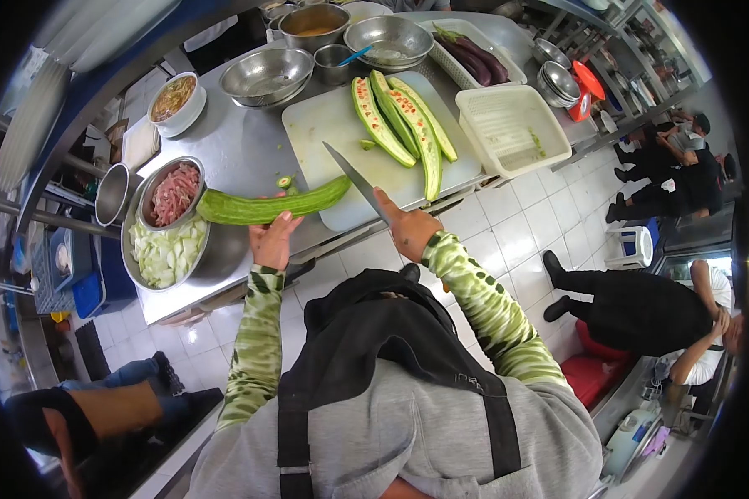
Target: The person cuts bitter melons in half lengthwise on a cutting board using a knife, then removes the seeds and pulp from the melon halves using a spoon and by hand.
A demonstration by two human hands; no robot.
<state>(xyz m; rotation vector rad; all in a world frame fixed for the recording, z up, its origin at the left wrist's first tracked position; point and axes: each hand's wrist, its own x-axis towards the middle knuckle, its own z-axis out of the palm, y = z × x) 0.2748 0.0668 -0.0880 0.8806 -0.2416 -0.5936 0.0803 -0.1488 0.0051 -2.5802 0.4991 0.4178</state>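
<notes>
My left hand (272,239) holds a long green gourd (266,208) from below, its right end over the edge of the white cutting board (312,137). In my right hand (411,233) is a knife (356,177), its blade pointing up and left beside the gourd's right end. Split gourd pieces (399,125) with red seeds lie on the board. Small green trimmings (285,181) are near the gourd. Left of my left hand, a metal bowl of chopped pale green pieces (168,254) holds a smaller bowl of raw meat strips (173,195).
A white plastic basket (514,133) stands right of the board, a tray of eggplants (474,58) behind it. Metal bowls (266,76) line the back, with a white tub (176,104) at left. Several people stand around, one in a black apron (641,308) at right.
</notes>
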